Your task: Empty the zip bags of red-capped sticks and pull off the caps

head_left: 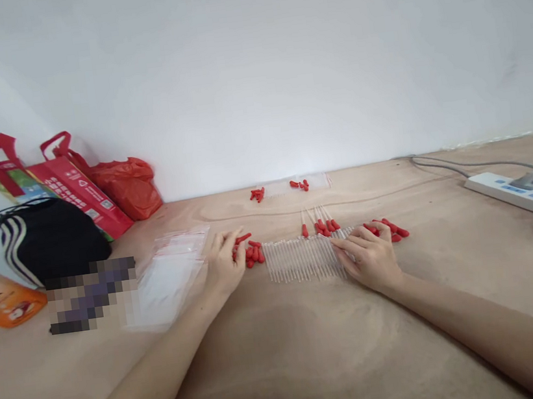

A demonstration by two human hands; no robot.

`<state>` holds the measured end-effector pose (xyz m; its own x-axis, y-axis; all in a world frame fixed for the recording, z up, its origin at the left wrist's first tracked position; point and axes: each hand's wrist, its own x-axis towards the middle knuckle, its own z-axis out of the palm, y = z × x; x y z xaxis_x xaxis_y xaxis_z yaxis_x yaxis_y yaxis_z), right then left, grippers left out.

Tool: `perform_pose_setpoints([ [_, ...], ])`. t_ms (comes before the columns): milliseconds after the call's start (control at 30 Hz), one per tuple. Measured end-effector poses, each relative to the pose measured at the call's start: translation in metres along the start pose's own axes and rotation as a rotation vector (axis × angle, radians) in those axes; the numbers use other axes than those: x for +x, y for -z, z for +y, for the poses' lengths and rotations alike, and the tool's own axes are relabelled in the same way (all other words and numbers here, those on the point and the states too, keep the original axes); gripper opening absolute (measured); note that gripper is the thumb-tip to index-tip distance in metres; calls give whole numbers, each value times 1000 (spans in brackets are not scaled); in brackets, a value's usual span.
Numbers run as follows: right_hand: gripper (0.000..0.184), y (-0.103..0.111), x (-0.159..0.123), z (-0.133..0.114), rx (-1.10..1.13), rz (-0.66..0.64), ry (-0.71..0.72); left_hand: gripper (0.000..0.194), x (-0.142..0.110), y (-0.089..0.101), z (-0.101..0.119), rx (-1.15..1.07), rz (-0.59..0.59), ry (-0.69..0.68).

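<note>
My left hand is at a small pile of red rubber dropper bulbs, its fingers closed around one red bulb. My right hand is at the right end of a row of thin glass tubes. Its thumb and fingertips pinch at the upper end of a tube, partly hidden by the fingers. Behind the row lie several glass droppers with red bulbs fitted, the bulbs toward me. More loose red bulbs lie beyond my right hand, partly covered by it.
Clear zip bags lie left of my left hand. Farther back, another clear bag lies by small red bulbs. A white power strip with cables stands right. Shopping bags, a black bag and an orange pouch stand left.
</note>
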<state>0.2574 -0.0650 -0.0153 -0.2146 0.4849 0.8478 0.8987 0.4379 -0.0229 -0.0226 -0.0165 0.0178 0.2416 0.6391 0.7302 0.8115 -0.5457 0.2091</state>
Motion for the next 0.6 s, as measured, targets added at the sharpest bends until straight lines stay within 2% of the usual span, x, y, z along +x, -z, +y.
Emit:
perform_pose_setpoints([
  [100, 15, -1, -1, 2, -2, -17, 14, 21, 7, 7, -17, 25, -15, 132],
  [267, 16, -2, -1, 2, 49, -163, 40, 14, 8, 6, -29, 66, -124, 241],
  [500, 31, 2, 3, 1, 123, -289, 74, 20, 7, 5, -31, 104, -158, 214],
  [600, 38, 3, 3, 1, 101, -313, 89, 19, 6, 6, -28, 177, -88, 166],
])
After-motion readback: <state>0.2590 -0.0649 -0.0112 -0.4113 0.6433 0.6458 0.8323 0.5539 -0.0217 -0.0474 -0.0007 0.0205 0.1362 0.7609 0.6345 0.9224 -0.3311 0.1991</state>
